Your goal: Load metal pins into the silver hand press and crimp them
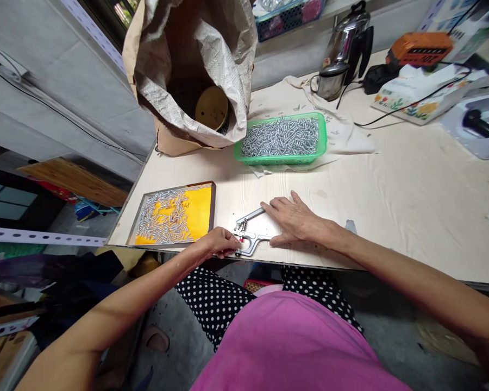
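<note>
A grey metal pair of hand-press pliers [251, 237] lies on the table near its front edge, its two handles spread apart. A coil spring and a small red part show by its jaw. My right hand [291, 220] spans the handle ends, fingers at the upper handle and thumb at the lower one. At the jaw, my left hand [222, 242] has its fingers pinched together; whatever is between them is hidden. Just left of that hand is a shallow tray [199, 212] with a yellow bottom, partly covered by small silver metal pins.
Behind the pliers stands a green plastic basket [323, 142] full of similar silver pieces. A large open sack [146, 81] with a round tin inside is beside it. Further right are a metal cup [330, 84], a kettle [348, 38], a tissue pack [411, 95] and cables.
</note>
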`<action>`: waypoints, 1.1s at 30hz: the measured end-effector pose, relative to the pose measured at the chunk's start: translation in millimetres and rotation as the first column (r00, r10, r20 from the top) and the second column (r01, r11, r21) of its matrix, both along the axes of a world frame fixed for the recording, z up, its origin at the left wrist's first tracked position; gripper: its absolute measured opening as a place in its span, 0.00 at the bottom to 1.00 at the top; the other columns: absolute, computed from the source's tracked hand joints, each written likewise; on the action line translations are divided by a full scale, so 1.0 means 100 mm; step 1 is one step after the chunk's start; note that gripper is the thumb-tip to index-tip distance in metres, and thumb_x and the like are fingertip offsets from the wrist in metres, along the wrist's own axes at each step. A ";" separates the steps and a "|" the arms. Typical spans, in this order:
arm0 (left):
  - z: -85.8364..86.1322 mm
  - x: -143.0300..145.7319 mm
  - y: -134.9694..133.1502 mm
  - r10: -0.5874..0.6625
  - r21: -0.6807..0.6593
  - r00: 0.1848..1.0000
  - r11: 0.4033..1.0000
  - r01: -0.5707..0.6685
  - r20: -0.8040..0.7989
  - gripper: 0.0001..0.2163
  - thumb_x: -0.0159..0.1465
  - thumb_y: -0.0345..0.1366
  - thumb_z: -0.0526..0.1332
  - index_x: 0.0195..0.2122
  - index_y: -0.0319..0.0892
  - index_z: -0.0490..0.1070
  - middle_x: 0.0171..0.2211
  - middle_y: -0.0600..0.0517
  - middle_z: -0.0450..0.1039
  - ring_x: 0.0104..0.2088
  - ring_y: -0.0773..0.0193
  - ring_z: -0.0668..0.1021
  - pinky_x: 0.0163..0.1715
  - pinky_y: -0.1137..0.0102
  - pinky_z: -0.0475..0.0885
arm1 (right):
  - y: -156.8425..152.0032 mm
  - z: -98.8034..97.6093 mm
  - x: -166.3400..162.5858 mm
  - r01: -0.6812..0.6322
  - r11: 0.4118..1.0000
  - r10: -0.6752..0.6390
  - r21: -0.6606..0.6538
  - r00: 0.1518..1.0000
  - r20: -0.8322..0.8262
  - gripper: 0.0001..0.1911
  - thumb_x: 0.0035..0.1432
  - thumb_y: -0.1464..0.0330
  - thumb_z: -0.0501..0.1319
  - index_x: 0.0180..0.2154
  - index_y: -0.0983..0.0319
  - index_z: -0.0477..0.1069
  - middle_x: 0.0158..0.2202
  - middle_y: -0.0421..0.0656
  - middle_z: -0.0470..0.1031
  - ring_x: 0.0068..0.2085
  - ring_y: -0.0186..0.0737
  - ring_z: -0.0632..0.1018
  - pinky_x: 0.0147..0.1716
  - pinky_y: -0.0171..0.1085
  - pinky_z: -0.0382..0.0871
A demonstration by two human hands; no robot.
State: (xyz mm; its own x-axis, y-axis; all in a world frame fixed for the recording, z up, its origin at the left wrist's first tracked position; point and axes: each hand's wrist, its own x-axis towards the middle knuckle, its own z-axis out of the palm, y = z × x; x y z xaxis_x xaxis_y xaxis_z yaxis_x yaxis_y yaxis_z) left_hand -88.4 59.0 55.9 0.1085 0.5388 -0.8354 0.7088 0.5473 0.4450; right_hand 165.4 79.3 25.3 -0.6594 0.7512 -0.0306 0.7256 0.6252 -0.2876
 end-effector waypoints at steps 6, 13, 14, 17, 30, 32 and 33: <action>0.04 0.02 -0.07 -0.017 0.039 0.997 0.999 0.020 -0.069 0.12 0.58 0.42 0.66 0.23 0.39 0.71 0.17 0.57 0.65 0.18 0.71 0.66 0.19 0.75 0.61 | -0.16 0.12 -0.04 0.008 1.000 -0.008 -0.019 1.000 -0.022 0.37 0.56 0.61 0.66 0.63 0.66 0.58 0.51 0.56 0.72 0.53 0.58 0.70 0.58 0.65 0.51; 0.13 0.29 -0.32 -0.294 0.657 0.806 0.468 0.590 -0.514 0.09 0.65 0.40 0.63 0.41 0.41 0.76 0.41 0.45 0.74 0.43 0.55 0.74 0.44 0.62 0.71 | -0.29 0.09 -0.06 0.020 1.000 -0.020 0.011 0.997 -0.080 0.34 0.59 0.68 0.63 0.65 0.64 0.54 0.49 0.53 0.75 0.51 0.54 0.72 0.58 0.62 0.52; 0.10 0.35 -0.31 -0.345 0.681 0.777 0.375 0.628 -0.526 0.11 0.64 0.40 0.64 0.45 0.42 0.74 0.46 0.44 0.73 0.48 0.53 0.72 0.47 0.60 0.71 | -0.30 0.07 -0.05 0.023 1.000 -0.022 0.010 0.995 -0.096 0.35 0.59 0.68 0.62 0.65 0.63 0.53 0.50 0.53 0.74 0.52 0.54 0.71 0.58 0.62 0.52; -0.01 0.50 -0.15 -0.495 0.682 0.688 0.231 0.694 -0.532 0.22 0.63 0.39 0.65 0.57 0.41 0.65 0.58 0.41 0.66 0.57 0.49 0.67 0.55 0.54 0.67 | -0.31 0.04 0.01 0.034 0.999 -0.034 -0.004 0.990 -0.136 0.38 0.59 0.65 0.63 0.66 0.63 0.51 0.55 0.54 0.72 0.55 0.54 0.69 0.59 0.62 0.52; -0.15 0.78 0.19 -0.602 0.628 0.599 0.199 0.753 -0.528 0.18 0.67 0.43 0.61 0.54 0.38 0.67 0.46 0.44 0.70 0.46 0.53 0.70 0.47 0.60 0.68 | -0.25 0.06 0.19 0.134 0.991 -0.134 -0.013 0.989 -0.066 0.15 0.58 0.66 0.65 0.46 0.66 0.71 0.43 0.52 0.71 0.45 0.49 0.70 0.43 0.43 0.66; -0.17 0.80 0.23 -0.586 0.625 0.611 0.215 0.750 -0.532 0.15 0.67 0.44 0.60 0.49 0.38 0.70 0.42 0.45 0.71 0.44 0.54 0.70 0.44 0.62 0.68 | -0.20 0.04 0.19 0.109 0.994 -0.108 0.002 0.991 -0.077 0.10 0.61 0.68 0.64 0.43 0.65 0.72 0.41 0.50 0.72 0.43 0.47 0.70 0.43 0.41 0.65; -0.18 0.81 0.25 -0.574 0.623 0.616 0.219 0.751 -0.540 0.14 0.68 0.44 0.59 0.47 0.39 0.72 0.41 0.46 0.71 0.44 0.54 0.70 0.42 0.62 0.68 | -0.17 0.02 0.19 0.098 0.995 -0.097 0.013 0.992 -0.078 0.07 0.61 0.68 0.63 0.41 0.65 0.73 0.40 0.49 0.72 0.43 0.46 0.70 0.43 0.41 0.64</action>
